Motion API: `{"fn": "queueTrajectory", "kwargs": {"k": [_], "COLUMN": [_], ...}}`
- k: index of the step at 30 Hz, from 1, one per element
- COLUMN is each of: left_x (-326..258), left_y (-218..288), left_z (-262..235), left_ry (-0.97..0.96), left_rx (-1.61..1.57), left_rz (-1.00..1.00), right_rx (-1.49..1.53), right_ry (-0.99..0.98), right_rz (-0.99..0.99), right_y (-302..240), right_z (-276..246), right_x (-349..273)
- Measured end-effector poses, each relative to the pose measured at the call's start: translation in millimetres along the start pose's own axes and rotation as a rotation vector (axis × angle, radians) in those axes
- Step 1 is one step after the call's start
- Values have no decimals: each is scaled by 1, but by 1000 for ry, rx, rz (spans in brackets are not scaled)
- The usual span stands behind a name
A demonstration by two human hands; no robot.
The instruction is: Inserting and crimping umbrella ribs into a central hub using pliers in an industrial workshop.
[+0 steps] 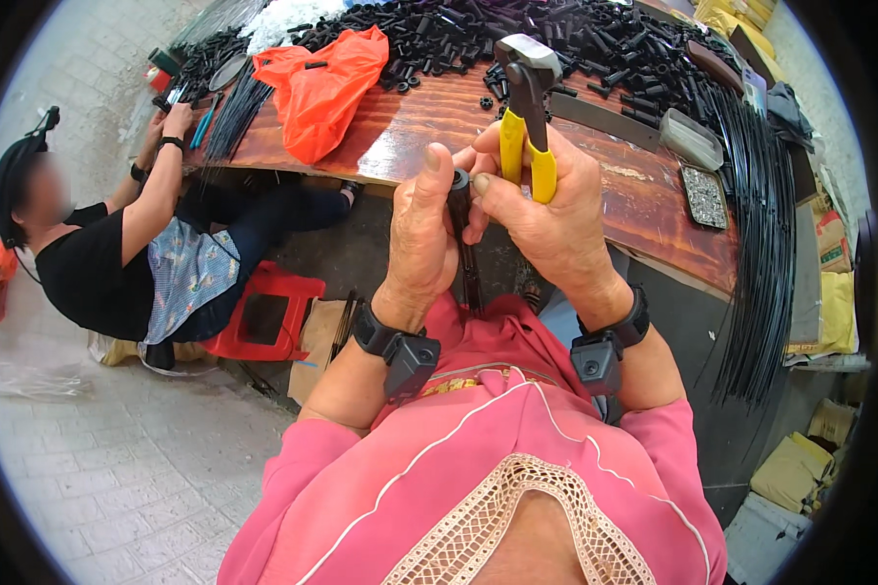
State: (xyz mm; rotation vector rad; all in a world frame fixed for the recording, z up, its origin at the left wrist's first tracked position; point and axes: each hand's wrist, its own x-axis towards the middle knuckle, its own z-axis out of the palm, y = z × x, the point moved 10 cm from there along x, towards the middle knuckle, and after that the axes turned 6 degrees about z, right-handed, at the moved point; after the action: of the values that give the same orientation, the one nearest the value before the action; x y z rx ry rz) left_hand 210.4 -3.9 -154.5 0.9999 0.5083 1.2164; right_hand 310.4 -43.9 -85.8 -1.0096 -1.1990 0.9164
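Note:
My left hand (421,234) is closed around the upper part of a slim black folded umbrella frame (470,268), which hangs upright in front of my lap. A round black hub with a dark hole in its middle tops it, beside my raised left thumb. In my right hand (561,219) are end-cutting pincers (527,122) with yellow handles, their metal head pointing up and away from me. My right thumb and fingertips meet close to the hub; whether they pinch a small part there, I cannot make out.
Ahead is a reddish-brown wooden table (634,224), heaped with black tubular parts (419,44). An orange plastic bag (327,93) lies at its edge. Right: a clear container (691,138), a tray of small metal bits (702,195), long black rods (756,253). Left: a co-worker (88,234) and red stool (268,312).

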Motion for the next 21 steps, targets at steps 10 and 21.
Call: {"fn": "queueTrajectory", "kwargs": {"k": [10,21], "left_x": [-2,3], "left_y": [-2,10], "left_z": [15,-8], "left_ry": [-172,-67], "left_rx": [61,108], "left_rz": [-86,-28], "right_rx": [176,-645], "right_ry": [-215,-208], "right_rz": [125,54], "right_y": [16,10], "right_z": [0,-35], "right_x": [6,-2]}}
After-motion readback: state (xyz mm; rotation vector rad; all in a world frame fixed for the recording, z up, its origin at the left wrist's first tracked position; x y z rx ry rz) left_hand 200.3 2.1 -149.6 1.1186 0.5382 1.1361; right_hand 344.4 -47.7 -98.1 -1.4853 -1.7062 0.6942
